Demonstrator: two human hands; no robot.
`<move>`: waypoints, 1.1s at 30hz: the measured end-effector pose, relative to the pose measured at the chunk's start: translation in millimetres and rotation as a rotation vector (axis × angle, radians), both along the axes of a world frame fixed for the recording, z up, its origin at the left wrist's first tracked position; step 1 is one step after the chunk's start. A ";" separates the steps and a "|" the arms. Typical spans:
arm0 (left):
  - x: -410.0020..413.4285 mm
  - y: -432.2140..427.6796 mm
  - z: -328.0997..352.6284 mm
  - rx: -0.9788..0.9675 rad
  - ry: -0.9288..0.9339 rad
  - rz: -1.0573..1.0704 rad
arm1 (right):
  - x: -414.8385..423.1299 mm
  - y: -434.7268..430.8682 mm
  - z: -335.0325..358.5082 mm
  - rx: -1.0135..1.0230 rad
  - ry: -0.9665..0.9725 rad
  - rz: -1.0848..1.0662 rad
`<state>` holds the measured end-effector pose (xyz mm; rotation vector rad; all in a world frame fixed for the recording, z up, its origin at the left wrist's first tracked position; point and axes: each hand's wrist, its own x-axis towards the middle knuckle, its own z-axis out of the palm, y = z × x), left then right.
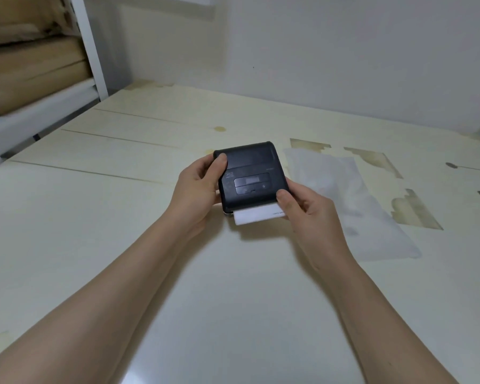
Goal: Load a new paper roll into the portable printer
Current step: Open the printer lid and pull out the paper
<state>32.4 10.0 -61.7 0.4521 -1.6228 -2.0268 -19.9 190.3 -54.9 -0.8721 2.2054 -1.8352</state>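
Note:
A small black portable printer [250, 173] is held just above the pale table [122, 245], near the middle of the view. Its lid looks closed, with a small display panel facing up. A strip of white paper [257, 214] sticks out of its near edge. My left hand [197, 189] grips the printer's left side, thumb on the top corner. My right hand [308, 209] holds the near right corner, thumb on top beside the paper strip. The paper roll itself is hidden from view.
A crumpled clear plastic bag [352, 206] lies on the table right of the printer. The tabletop has peeled brown patches [410, 212] at the right. A white shelf post [89, 45] and brown wrapped bundles [31, 65] stand at the back left. A wall lies behind.

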 end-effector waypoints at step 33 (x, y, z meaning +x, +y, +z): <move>30.9 -13.1 15.0 -0.708 -0.377 -0.326 | -4.8 1.1 4.4 0.411 0.177 -0.202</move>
